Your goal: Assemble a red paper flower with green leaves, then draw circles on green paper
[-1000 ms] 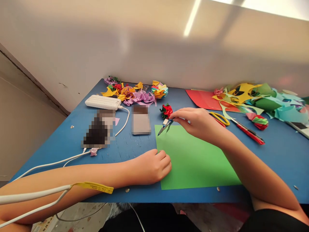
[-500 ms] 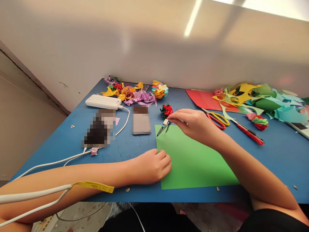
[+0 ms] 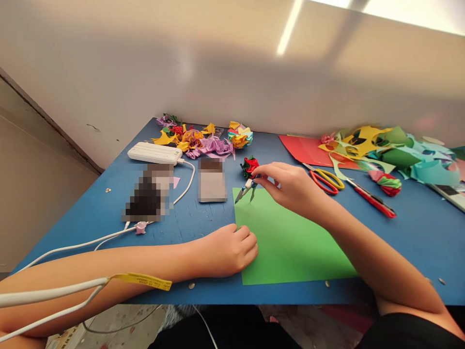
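Observation:
A sheet of green paper (image 3: 290, 247) lies flat on the blue table. Above its upper left corner, my right hand (image 3: 290, 186) pinches the top of a drawing compass (image 3: 241, 192) between thumb and fingers. The compass points down with its two legs apart, one tip at the paper's corner. My left hand (image 3: 232, 249) rests closed on the left edge of the sheet, its fingers curled under and nothing visible in them. Just behind the compass sits a red and dark green paper flower (image 3: 250, 166).
Scissors (image 3: 325, 181), a red utility knife (image 3: 374, 198) and a pink and green flower (image 3: 388, 184) lie to the right. Colourful paper scraps (image 3: 395, 145) and red paper (image 3: 305, 152) line the wall. At left are a white power bank (image 3: 155, 153), cables and a grey phone-like slab (image 3: 212, 186).
The compass has turned slightly in my right hand, and its legs now show a little farther apart. My left hand has stayed in place.

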Motion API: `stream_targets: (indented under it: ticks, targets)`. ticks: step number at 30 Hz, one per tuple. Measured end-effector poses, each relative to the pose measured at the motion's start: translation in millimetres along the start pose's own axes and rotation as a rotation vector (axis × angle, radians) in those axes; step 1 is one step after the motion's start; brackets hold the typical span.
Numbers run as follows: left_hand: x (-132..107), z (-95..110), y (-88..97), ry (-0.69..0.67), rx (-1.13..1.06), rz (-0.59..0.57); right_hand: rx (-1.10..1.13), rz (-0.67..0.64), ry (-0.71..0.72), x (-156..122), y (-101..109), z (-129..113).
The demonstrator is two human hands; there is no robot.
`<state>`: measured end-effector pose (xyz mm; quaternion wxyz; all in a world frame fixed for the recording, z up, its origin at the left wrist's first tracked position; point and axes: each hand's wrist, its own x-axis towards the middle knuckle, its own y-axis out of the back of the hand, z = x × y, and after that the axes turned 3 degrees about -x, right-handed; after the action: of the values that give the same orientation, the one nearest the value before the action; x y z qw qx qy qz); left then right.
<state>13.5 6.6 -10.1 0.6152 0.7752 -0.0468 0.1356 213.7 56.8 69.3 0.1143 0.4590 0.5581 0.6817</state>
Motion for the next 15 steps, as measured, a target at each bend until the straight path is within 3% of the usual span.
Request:
stream_targets:
  ticks: [15]
  targets:
    - [0.4, -0.8, 0.3, 0.0, 0.009, 0.011, 0.078, -0.058, 0.02, -0.2, -0.5, -0.5]
